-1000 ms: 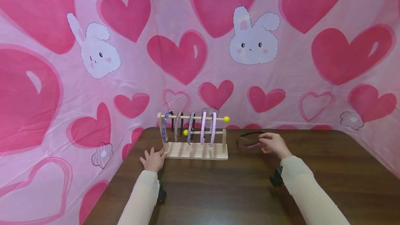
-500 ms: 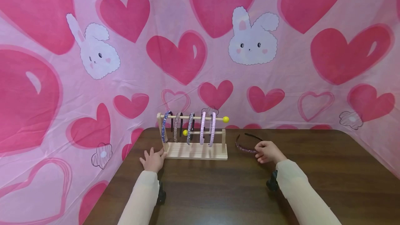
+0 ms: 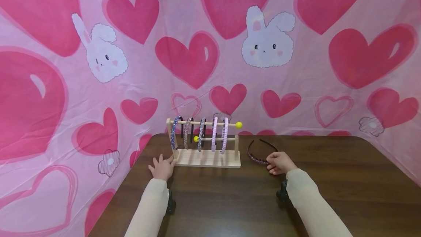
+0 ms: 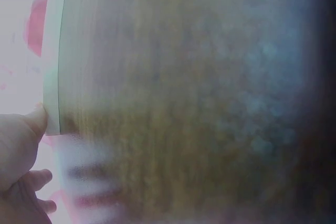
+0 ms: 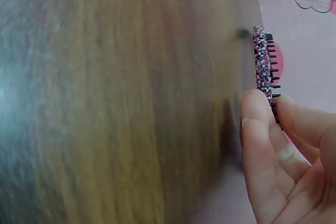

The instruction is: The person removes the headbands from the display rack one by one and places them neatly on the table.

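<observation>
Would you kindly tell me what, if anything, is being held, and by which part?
The right hand pinches the glittery headband by its curved, beaded part; the left hand touches the stand.

Lighting from my head cam was decent, pretty soft and even across the pink backdrop [image 3: 187, 14], with a pale sheen on the dark tabletop [image 3: 227, 193] near the bottom and a soft shadow beside my right sleeve [image 3: 317, 200]. Couldn't tell exactly where the light came from. The left wrist cam was rough: the backdrop blew out nearly white around my left hand [image 4: 20, 153], smeary reflections sat on the tabletop, bluish haze washed over it, and a dark band ran down the right edge. Right wrist did better, honestly. The beaded headband [image 5: 261, 59] in my right hand [image 5: 294, 166] came out fairly crisp, while the tabletop went blurry with bluish glare far left.
</observation>
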Available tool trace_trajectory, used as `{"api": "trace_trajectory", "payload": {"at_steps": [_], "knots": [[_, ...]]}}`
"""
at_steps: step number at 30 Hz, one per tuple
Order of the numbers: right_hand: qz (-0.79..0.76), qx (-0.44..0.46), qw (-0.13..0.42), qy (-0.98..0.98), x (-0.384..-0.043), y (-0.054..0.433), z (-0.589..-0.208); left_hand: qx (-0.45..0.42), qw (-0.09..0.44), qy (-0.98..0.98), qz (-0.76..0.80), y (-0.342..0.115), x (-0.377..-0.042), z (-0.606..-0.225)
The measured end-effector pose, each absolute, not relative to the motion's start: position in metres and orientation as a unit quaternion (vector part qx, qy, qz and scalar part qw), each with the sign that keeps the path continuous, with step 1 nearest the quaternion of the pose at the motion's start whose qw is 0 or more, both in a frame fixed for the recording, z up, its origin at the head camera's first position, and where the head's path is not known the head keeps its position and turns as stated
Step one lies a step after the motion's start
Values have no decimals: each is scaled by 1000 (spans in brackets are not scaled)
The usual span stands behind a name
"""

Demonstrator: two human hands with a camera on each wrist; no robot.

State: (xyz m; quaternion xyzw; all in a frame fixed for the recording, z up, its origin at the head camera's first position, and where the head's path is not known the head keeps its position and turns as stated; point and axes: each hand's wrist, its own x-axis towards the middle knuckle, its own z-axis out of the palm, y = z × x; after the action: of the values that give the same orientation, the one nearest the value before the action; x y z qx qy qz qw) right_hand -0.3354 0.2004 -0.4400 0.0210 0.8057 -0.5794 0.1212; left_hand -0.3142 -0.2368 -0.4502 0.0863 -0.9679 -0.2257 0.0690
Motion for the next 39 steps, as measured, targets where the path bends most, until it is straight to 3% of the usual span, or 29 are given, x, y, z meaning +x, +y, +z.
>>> {"api": "trace_trajectory", "payload": {"at_steps": [9, 23, 30, 39], "knots": [[-574, 31, 115, 810, -335, 199, -440, 85, 67, -968, -225, -236, -311, -447], [-554, -32, 84, 828, -341, 204, -402, 90, 66, -968, -227, -236, -312, -448], [-568, -66, 79, 816, -345, 206, -373, 89, 66, -967, -227, -236, -312, -449], [-559, -92, 33, 823, -348, 201, -328, 87, 68, -967, -230, -237, -313, -449]]}}
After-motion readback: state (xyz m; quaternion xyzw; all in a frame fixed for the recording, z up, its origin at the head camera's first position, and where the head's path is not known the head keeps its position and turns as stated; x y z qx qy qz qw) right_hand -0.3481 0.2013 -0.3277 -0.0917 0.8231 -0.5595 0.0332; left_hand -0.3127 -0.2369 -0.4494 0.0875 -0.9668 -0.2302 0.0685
